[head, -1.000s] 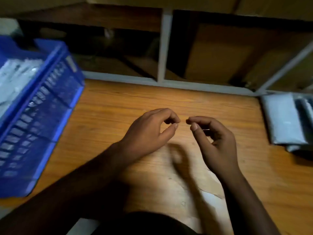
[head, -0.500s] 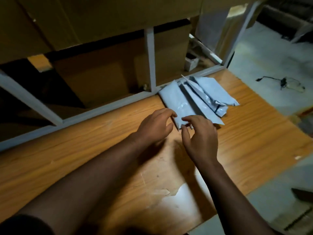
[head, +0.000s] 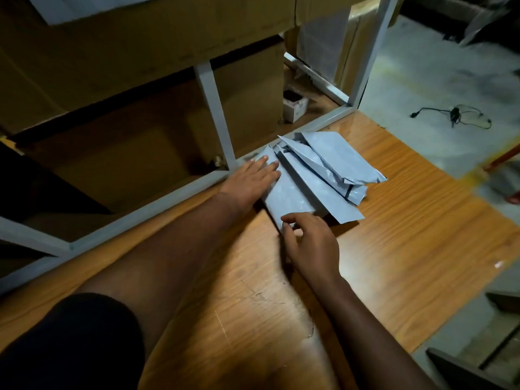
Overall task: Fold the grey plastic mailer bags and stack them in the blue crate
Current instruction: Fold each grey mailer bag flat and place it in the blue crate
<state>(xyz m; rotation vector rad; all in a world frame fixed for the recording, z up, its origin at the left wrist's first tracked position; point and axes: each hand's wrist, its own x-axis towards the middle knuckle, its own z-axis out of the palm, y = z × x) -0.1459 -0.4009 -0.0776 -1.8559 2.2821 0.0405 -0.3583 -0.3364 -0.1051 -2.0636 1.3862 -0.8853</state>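
Likely slick and floppy, the mailer bags (head: 315,175) suit corner grips: left hand (head: 250,180) flat at nine o'clock, right hand (head: 309,243) pinching the six o'clock corner.

Both forearms are bare to the wrists, and the left hand (head: 250,178) and right hand (head: 311,243) wear nothing. A short black fabric sleeve (head: 70,342) covers the left upper arm at seven o'clock.

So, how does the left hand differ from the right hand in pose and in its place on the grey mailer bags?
The left hand lies flat, fingers stretched out, on the far end of the nearest grey mailer bag. The right hand is curled, its fingertips at that bag's near corner, as if pinching it. The left hand is next to the metal frame; the right hand is over the wooden table. Both touch the same bag.
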